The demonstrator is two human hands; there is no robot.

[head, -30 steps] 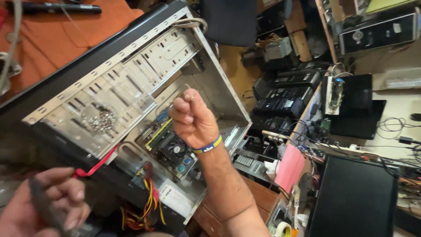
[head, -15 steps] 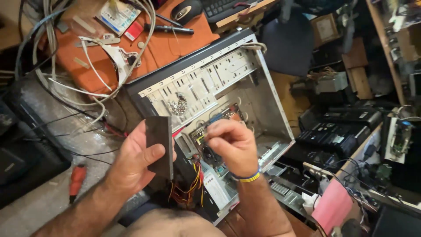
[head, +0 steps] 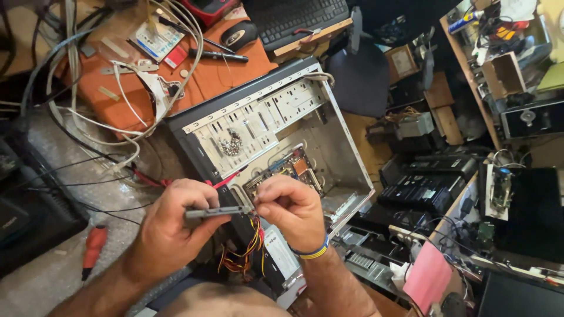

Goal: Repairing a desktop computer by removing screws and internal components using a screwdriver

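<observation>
An open desktop computer case [head: 346, 147] lies on its side, showing a drive cage and a green circuit board [head: 292, 167] inside. My left hand [head: 176, 220] holds a thin dark drive [head: 214, 212] edge-on above the case's front. My right hand [head: 288, 208] pinches at the drive's right end, where red, yellow and black wires [head: 249, 246] hang down. A blue and yellow wristband sits on my right wrist. A small heap of screws [head: 230, 142] lies on the drive cage.
An orange desk top [head: 217, 76] behind the case carries white cables, a pen, a mouse [head: 238, 35] and a keyboard [head: 296, 16]. A red-handled screwdriver [head: 93, 246] lies at the lower left. Stacked electronics and a pink cloth [head: 429, 276] crowd the right.
The drive has turned from face-on to edge-on in my left hand. My right hand has moved from inside the case onto the drive's end. The view has shifted slightly.
</observation>
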